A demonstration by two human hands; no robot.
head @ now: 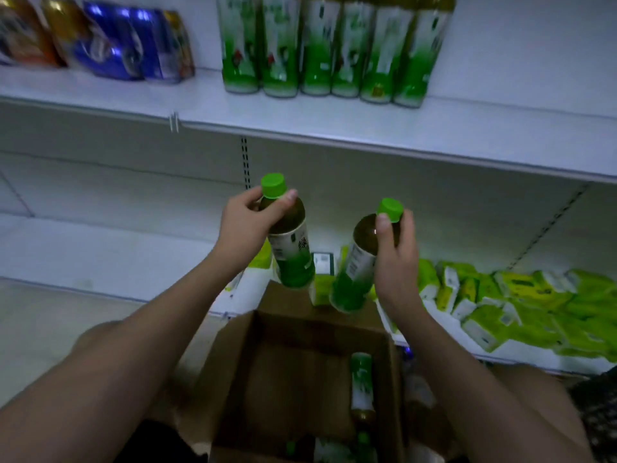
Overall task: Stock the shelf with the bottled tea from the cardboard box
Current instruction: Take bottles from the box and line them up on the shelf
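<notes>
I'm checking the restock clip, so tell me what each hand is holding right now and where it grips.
Each hand holds a tea bottle by its neck, just under the green cap: left hand on the left bottle, right hand on the right bottle.

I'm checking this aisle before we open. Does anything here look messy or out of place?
Yes. The green and yellow packets on the lower shelf, right of the cardboard box, lie tumbled in a loose heap instead of rows. The tea bottles on the upper shelf stand upright in a line.
</notes>
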